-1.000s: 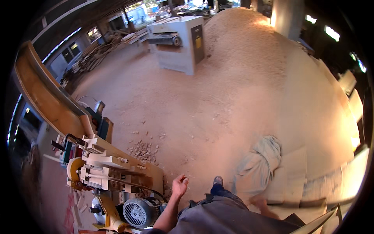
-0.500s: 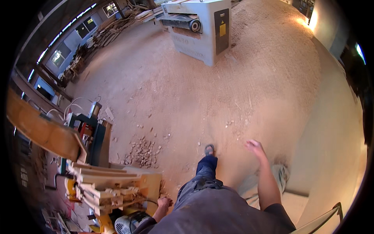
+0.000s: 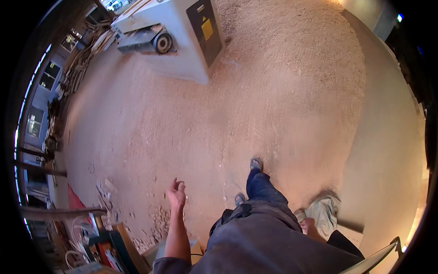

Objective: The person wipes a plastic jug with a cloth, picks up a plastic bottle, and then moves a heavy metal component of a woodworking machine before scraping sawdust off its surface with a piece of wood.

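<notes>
My left hand (image 3: 176, 194) is held out ahead of my body over the dusty floor, empty, its fingers loosely apart. My right hand (image 3: 309, 226) hangs low by my right side, in front of a crumpled grey-green cloth sack (image 3: 323, 213). Its fingers are too unclear to read, and I cannot tell whether it touches the sack. Below my left forearm lies a scatter of small wood offcuts (image 3: 159, 221). Both of my feet show in sandals, the right foot (image 3: 256, 163) farther forward than the left.
A large white woodworking machine (image 3: 182, 59) with a dark roller stands ahead to the left, with shavings heaped beyond it. A dark green machine (image 3: 107, 246) is at the lower left. Timber stacks (image 3: 75, 77) line the left wall. A pale board-like surface (image 3: 388, 137) runs along the right.
I have walked forward; the white machine appears closer and farther left. My left hand has swung forward, while my right hand has swung back to my side. The lower-left bench has mostly left view.
</notes>
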`<act>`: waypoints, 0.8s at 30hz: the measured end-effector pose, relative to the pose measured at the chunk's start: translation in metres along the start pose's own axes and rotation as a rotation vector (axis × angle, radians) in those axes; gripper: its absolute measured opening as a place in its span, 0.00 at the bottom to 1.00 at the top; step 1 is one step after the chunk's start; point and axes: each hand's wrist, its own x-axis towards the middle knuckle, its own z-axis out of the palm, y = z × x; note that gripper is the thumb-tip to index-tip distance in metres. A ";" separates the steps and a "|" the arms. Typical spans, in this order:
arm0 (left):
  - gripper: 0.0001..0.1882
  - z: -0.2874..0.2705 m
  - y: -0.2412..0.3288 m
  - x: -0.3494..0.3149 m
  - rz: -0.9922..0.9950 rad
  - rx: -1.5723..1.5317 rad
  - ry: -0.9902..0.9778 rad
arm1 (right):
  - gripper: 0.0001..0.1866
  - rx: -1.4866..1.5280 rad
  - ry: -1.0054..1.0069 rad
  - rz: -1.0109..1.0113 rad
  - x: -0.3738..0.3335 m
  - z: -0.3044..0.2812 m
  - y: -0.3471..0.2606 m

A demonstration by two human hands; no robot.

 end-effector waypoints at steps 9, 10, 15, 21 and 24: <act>0.28 0.165 0.136 0.150 0.013 -0.020 -0.012 | 0.17 -0.197 0.072 -0.550 0.117 0.077 -0.400; 0.29 0.166 0.146 0.159 -0.013 -0.045 -0.012 | 0.16 0.029 0.066 -0.540 0.105 0.079 -0.463; 0.24 0.227 0.244 0.305 0.151 -0.015 0.037 | 0.20 0.320 0.109 -0.670 0.108 0.042 -0.758; 0.19 0.245 0.390 0.523 0.572 -0.119 0.358 | 0.20 0.254 0.174 -0.630 0.137 0.090 -0.913; 0.18 0.271 0.507 0.599 0.650 -0.010 0.547 | 0.13 0.348 -0.008 -0.299 0.174 0.108 -0.914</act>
